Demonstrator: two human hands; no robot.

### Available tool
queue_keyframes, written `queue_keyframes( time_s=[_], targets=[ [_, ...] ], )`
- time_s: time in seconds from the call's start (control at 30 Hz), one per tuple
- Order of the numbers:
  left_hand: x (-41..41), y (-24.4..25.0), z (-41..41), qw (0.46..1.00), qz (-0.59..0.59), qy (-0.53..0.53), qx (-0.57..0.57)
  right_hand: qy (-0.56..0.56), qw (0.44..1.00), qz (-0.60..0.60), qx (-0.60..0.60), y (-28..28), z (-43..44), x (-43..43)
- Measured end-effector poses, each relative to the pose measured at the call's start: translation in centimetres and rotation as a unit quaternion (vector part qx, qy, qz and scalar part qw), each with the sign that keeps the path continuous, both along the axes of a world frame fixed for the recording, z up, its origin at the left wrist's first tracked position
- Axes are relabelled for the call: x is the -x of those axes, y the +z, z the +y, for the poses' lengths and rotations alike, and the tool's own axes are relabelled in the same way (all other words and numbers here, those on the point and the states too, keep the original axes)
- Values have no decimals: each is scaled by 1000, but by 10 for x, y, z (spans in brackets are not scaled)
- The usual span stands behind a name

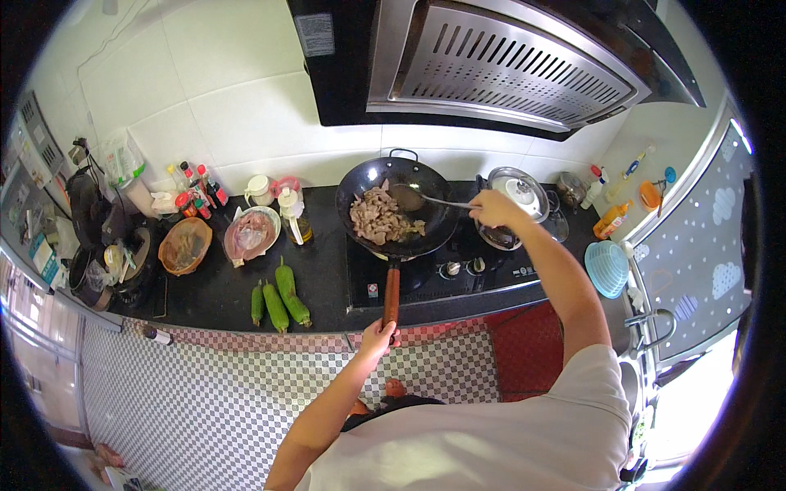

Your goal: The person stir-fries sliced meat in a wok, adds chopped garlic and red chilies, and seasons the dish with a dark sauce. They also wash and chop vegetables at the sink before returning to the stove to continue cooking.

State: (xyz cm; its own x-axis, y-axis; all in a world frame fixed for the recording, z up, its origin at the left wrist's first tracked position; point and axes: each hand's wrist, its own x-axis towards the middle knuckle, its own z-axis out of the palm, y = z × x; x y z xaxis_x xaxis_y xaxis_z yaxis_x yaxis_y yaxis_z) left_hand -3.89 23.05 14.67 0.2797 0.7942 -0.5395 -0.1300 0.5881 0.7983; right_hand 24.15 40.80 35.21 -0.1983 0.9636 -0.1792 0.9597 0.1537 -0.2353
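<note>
My left hand [377, 339] grips the end of the brown wooden handle [392, 291] of a dark wok [439, 232]. The wok stands on the left side of a black glass gas hob [424, 279]. Sliced, browned meat [377, 215] is heaped in its left half, with some liquid beside it. My right hand [491, 208] is closed around the handle of a metal spatula or ladle [451, 202]. The tool's head [408, 197] rests in the wok, to the right of the meat, partly hidden by liquid and glare.
Left on the counter lie several green gourds [276, 307], a plate of raw meat [252, 234], a brown basket [185, 245], an oil jug [295, 215] and sauce bottles [209, 189]. A lidded pot [516, 193] stands right of the wok. The range hood [516, 67] hangs above.
</note>
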Motion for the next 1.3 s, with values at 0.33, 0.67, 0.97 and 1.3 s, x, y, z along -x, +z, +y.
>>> queue_keyframes(
  time_s=[0.33, 0.67, 0.97, 1.3],
  targets=[
    [0, -6, 4, 1000, -20, -10, 4, -238, 689, 371, 575, -27, 49, -45],
    [1, -15, 5, 1000, 6, 12, -1, -260, 713, 596, 263, -122, -47, 44],
    [-4, -11, 3, 1000, -3, 18, -1, 29, 996, -33, -74, -66, -21, 62],
    [1, -7, 7, 1000, 2, 14, 7, -223, 863, 148, 427, 33, 41, -3]
  ],
)
